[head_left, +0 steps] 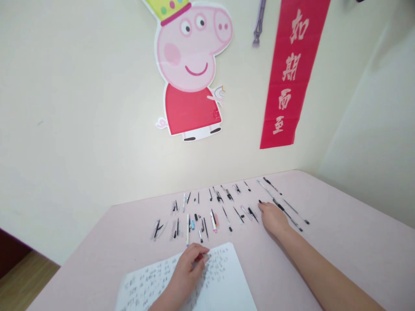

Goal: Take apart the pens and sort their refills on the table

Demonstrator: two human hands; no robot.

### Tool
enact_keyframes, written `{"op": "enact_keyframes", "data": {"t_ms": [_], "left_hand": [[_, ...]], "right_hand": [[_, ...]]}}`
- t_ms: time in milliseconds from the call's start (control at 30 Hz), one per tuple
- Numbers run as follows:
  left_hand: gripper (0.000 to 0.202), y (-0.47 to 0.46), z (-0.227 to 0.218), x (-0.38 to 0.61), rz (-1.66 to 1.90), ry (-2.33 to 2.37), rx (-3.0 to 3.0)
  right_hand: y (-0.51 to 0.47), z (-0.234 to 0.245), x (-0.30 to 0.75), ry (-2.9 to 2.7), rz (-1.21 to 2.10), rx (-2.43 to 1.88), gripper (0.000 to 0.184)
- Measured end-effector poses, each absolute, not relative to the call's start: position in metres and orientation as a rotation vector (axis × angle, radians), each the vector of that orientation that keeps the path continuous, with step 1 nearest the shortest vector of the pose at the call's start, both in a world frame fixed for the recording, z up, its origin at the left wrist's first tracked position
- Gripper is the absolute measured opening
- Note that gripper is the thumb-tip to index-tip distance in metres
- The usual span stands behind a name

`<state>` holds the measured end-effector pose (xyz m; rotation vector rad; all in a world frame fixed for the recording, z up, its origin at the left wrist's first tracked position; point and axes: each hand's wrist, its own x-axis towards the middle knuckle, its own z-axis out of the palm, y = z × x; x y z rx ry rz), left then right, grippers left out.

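My right hand (275, 218) reaches over the table among the pens, its fingertips closed on a small black piece that looks like a pen cap (260, 201). Just left of it lie a black pen part (253, 214) and a clear barrel (245, 212). To its right lies a long pen with a black grip (287, 214). My left hand (189, 268) is over the written notebook (231, 276), its fingers curled and thumb drawn in toward them. Whether anything small is between those fingers, I cannot make out.
Two rows of pens taken into parts cross the pink table (94, 259), among them a white-and-pink pen (213, 221) and a cream barrel (188, 230). Several whole pens lie at right, one at the back (272, 185). The wall behind carries a pig cutout (193, 108) and a red banner (282, 86).
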<state>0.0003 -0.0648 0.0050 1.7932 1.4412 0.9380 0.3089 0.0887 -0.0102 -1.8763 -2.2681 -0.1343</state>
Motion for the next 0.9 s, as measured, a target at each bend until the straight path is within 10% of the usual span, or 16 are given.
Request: {"op": "enact_keyframes", "data": {"t_ms": [400,900], "left_hand": [[0.027,-0.055,0.052,0.035,0.589,1.392,1.963],[0.023,-0.024,0.003,0.068,0.989,1.424,1.931]], "right_hand": [[0.094,-0.017,0.316,-1.957,-0.198,-1.842,0.024],[0.095,-0.016,0.325,-2.023,-0.316,-1.761,0.017]]}}
